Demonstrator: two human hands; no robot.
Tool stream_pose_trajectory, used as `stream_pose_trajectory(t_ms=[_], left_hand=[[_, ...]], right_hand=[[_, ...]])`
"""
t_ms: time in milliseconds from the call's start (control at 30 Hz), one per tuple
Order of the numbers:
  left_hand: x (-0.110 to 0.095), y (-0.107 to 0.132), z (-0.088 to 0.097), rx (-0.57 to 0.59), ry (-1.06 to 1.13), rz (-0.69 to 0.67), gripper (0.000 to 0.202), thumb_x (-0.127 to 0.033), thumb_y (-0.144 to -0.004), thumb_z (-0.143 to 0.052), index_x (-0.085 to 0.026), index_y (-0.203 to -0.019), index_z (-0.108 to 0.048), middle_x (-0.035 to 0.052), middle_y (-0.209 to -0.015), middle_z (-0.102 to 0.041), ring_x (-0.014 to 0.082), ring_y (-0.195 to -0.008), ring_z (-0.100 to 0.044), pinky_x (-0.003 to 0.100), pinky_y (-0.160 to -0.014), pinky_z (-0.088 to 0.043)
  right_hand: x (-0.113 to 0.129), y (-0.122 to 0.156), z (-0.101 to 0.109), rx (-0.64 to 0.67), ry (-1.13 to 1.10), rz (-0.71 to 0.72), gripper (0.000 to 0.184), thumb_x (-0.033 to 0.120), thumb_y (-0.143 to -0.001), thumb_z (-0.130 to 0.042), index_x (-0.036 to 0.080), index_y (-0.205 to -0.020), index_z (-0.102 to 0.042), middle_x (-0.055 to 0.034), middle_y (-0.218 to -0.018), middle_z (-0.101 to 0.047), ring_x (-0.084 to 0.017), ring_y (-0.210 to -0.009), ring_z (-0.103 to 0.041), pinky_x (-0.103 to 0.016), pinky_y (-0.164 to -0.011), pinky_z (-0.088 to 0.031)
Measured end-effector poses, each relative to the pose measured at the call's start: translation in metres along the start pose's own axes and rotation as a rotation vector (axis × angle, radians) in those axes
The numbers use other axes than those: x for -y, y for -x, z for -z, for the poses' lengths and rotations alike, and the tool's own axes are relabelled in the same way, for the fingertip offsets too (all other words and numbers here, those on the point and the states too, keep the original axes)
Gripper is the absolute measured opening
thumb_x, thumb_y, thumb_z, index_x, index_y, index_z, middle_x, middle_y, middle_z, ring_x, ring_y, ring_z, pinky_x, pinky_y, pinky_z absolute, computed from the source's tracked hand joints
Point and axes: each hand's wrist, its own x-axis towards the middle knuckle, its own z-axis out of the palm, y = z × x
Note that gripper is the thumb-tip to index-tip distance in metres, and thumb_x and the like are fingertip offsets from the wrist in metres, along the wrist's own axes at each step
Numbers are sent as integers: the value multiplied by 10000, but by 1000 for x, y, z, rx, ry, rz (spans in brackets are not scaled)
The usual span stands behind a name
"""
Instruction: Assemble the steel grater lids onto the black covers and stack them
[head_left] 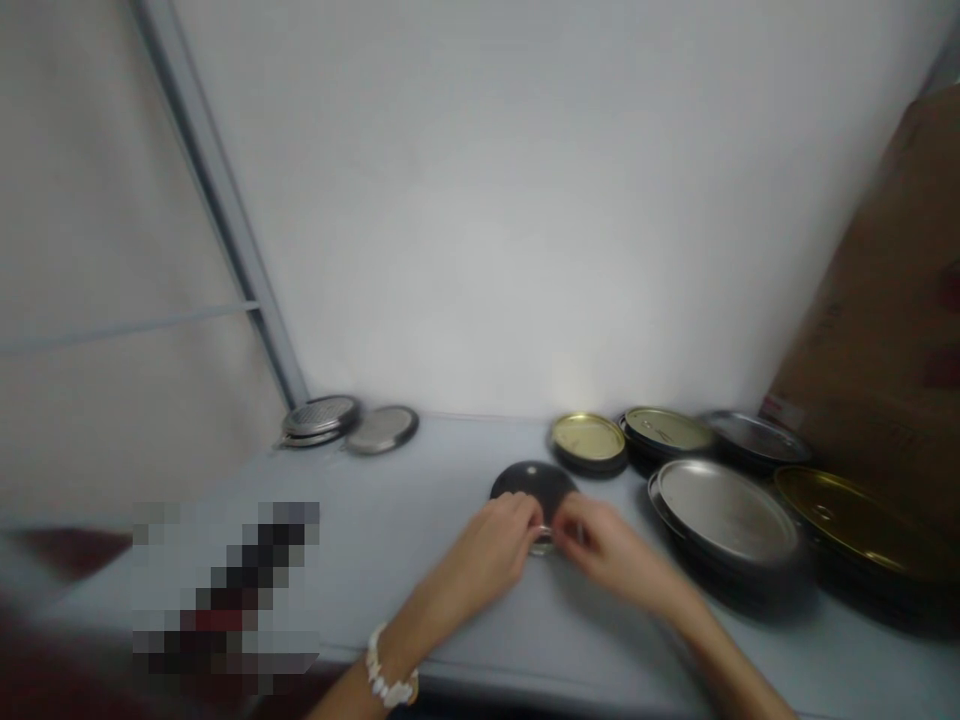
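My left hand and my right hand meet over a small shiny metal piece on the grey tabletop. Both hands have their fingers curled and pinched on it. Just behind the fingers lies a dark round lid, flat on the table. My left wrist wears a white beaded bracelet. The picture is blurred, so the small piece's shape is unclear.
Stacks of round metal lids stand at the right: a gold one, another gold-topped stack, a large silver one and a big gold one. A cardboard box rises behind them. Two silver lids lie at the back left.
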Motion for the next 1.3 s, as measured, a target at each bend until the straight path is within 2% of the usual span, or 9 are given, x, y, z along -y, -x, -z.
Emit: stream_pose_trajectory(t_ms=[100,200,333,533,767,900,1200,1300], left_hand=[[8,-2,-6,28,-58,-38,105,-150,-987,-492,-172,-965,-592,53,-992,-639,207,-937,-588,329,-852,-462],[13,-4,-8,26,-69,-51,97,-133,-985,-499,-176,-966,-584,47,-999,-635,200,-946,-592,322,-859,-471],[17,-4,-7,24,-104,-70,87,-131,-981,-509,-174,-968,-583,47,-1006,-637,198,-935,-595,322,-849,-480],[17,-4,-5,52,-145,-147,132,-136,-987,-489,-164,-949,-612,56,-976,-656,200,-919,-606,314,-834,-494],[23,-6,-8,23,17,-211,196,-137,-987,-494,-185,-1040,-676,50,-1012,-719,185,-951,-642,303,-889,-499],[26,-7,-11,8,39,-211,172,-123,-964,-527,-175,-978,-691,49,-970,-727,190,-930,-645,302,-875,-497],[30,-10,-6,16,120,-229,134,-84,-910,-581,-173,-890,-679,33,-927,-715,180,-946,-617,304,-941,-453],[31,-10,-5,21,148,-213,117,-101,-910,-593,-170,-884,-684,32,-906,-712,170,-909,-611,277,-881,-460]], right_hand=[[-12,-1,-6,-45,64,70,151,65,-874,-537,174,-802,-613,-60,-904,-630,-205,-880,-582,-318,-786,-458],[-19,-2,-9,-92,115,140,145,100,-925,-516,178,-895,-634,-85,-979,-646,-233,-991,-569,-361,-889,-456],[-26,-1,-11,-53,129,202,216,109,-964,-474,199,-1057,-648,-78,-990,-660,-216,-948,-588,-340,-853,-475],[-37,1,-18,-93,162,300,245,141,-996,-439,179,-953,-678,-96,-989,-665,-215,-939,-586,-349,-841,-475],[-39,4,-20,-96,133,257,224,132,-986,-435,189,-961,-650,-84,-959,-661,-219,-932,-585,-360,-835,-463],[-40,6,-22,-121,117,250,191,126,-974,-435,205,-990,-608,-77,-950,-651,-219,-910,-581,-361,-826,-452],[-36,4,-24,-126,55,269,200,147,-986,-418,203,-906,-593,-77,-912,-632,-217,-908,-571,-365,-847,-470],[-35,5,-24,-114,60,279,206,133,-987,-412,204,-920,-593,-77,-921,-641,-216,-917,-576,-387,-895,-468]])
